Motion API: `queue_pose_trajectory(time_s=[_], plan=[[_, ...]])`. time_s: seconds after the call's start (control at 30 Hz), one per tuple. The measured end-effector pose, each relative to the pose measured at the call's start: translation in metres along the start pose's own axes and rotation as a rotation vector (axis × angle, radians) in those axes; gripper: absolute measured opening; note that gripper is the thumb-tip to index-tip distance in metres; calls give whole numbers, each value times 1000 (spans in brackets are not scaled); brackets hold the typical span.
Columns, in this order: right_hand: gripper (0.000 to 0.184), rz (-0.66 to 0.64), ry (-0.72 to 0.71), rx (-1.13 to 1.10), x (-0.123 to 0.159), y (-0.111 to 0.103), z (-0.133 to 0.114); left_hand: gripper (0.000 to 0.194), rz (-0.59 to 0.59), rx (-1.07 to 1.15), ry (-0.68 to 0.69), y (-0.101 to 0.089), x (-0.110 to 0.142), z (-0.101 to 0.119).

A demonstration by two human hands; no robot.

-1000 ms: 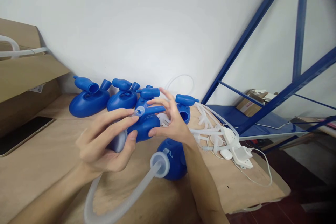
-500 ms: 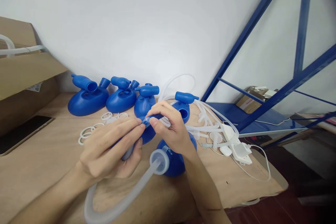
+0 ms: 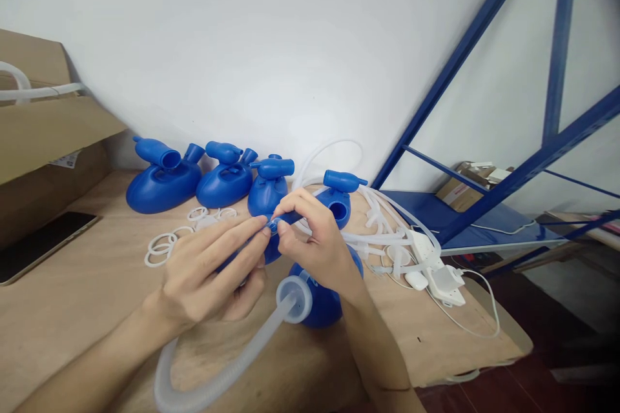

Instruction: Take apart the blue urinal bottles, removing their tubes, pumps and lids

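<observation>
My left hand (image 3: 217,264) is wrapped around a blue plastic piece, mostly hidden by the fingers, like the spouted ones lying on the bottles behind. At its narrow end, my right hand (image 3: 314,232) pinches a small clear piece (image 3: 274,226) between thumb and forefinger. The fingertips of both hands nearly meet there. Just below my right wrist lies a blue urinal bottle (image 3: 327,303), partly covered by my arm. A translucent cap (image 3: 294,299) is at its mouth, and a ribbed hose (image 3: 232,368) curves from the cap toward me.
Several blue bottles (image 3: 162,187) stand along the wall with spouted pieces on top. White rings (image 3: 157,250) and a phone (image 3: 43,245) lie at left, beside a cardboard box (image 3: 53,135). Clear tubes (image 3: 382,219) and a power strip (image 3: 438,271) are at right, near blue shelving (image 3: 484,206).
My left fingers have turned the blue piece slightly, so its greyish lower end no longer shows. My right thumb and forefinger have closed in on the small clear piece.
</observation>
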State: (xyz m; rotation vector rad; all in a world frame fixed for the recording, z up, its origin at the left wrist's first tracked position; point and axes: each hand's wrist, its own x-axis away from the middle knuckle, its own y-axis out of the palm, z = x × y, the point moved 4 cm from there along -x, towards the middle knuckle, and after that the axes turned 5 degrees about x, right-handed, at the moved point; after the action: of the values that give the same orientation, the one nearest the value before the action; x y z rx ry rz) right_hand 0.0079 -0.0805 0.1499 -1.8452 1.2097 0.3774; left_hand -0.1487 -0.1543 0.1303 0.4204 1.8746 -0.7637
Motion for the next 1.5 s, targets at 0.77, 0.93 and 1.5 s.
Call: queue_pose_trajectory(time_s=[0.77, 0.93, 1.5], plan=[[2, 47, 87, 151, -3, 18, 23, 15, -100, -189, 6, 16, 6, -9], [4, 74, 67, 162, -4, 21, 24, 21, -115, -31, -209, 18, 8, -20], [14, 279, -304, 361, 5, 17, 4, 7, -238, 218, -318, 9, 0, -39]])
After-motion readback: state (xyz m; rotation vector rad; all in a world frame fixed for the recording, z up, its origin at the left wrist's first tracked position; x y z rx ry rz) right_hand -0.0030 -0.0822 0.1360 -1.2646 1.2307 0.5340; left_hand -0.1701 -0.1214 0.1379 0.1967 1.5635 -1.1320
